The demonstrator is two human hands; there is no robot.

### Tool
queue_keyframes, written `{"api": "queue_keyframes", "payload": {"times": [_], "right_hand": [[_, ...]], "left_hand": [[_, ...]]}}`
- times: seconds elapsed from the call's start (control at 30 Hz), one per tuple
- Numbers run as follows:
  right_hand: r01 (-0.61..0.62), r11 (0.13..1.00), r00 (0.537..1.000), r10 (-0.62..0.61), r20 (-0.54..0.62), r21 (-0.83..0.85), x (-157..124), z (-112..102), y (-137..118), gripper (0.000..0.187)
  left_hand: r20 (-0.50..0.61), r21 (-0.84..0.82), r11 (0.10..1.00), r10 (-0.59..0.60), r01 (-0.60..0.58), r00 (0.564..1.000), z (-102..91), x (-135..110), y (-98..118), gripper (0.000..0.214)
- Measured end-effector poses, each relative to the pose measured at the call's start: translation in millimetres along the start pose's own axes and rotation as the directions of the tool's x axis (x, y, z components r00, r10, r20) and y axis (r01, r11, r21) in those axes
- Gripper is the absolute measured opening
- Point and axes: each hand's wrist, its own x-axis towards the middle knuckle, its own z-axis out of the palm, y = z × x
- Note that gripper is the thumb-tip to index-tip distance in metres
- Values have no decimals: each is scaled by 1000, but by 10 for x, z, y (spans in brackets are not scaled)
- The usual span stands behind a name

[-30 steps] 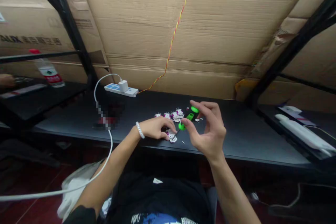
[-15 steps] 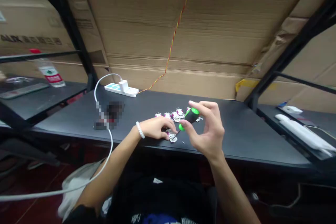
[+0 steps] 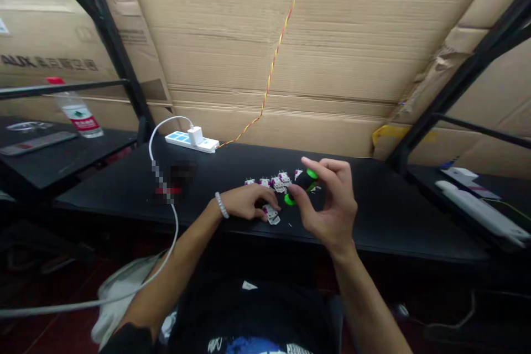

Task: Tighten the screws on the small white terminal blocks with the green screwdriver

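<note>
Nearest the camera, a black T-shirt (image 3: 249, 315) is filling the lower middle of the frame, with both forearms reaching forward across it to the desk (image 3: 398, 227). The right hand (image 3: 332, 204) is raised above the desk at lower centre, wrist bent and fingers curling, and its grip is narrow, holding a black-and-green screwdriver (image 3: 305, 181) between thumb and fingertips. The screwdriver's long axis is running diagonally, from the green butt at upper right down to the green collar at lower left, and so toward a small white-and-purple module (image 3: 272, 214) lying just beside the left hand (image 3: 246, 202). The shaft and tip are hidden or too thin to make out, so contact with the module cannot be told. The left hand, wearing a white beaded bracelet (image 3: 222, 204), is lying low with its fingers over the module's upper edge; whether they are clasping or merely resting cannot be told. A row of matching modules (image 3: 271, 181) is lying just beyond. Farther back, at upper left, a white power strip (image 3: 191, 142) is resting against cardboard sheets (image 3: 269, 38).
</note>
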Motion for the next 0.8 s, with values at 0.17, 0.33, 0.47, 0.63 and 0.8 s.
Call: {"api": "queue_keyframes", "payload": {"times": [0.17, 0.33, 0.47, 0.63, 0.8], "right_hand": [[-15, 993, 995, 4, 95, 121, -8, -13, 29, 60], [19, 999, 1000, -20, 21, 25, 2, -1, 7, 52], [32, 999, 999, -33, 43, 31, 3, 8, -8, 55], [24, 983, 990, -48, 135, 180, 3, -7, 3, 61], [35, 999, 999, -35, 39, 14, 25, 10, -22, 54]], "left_hand": [[12, -9, 1000, 1, -1, 1000, -3, 10, -9, 30], [0, 8, 1000, -3, 3, 1000, 7, 1, -7, 31], [2, 30, 1000, -1, 1, 1000, 2, 1, -2, 32], [3, 5, 1000, 6, -6, 1000, -7, 7, -3, 30], [19, -20, 999, 40, -40, 999, -3, 8, 10, 30]]}}
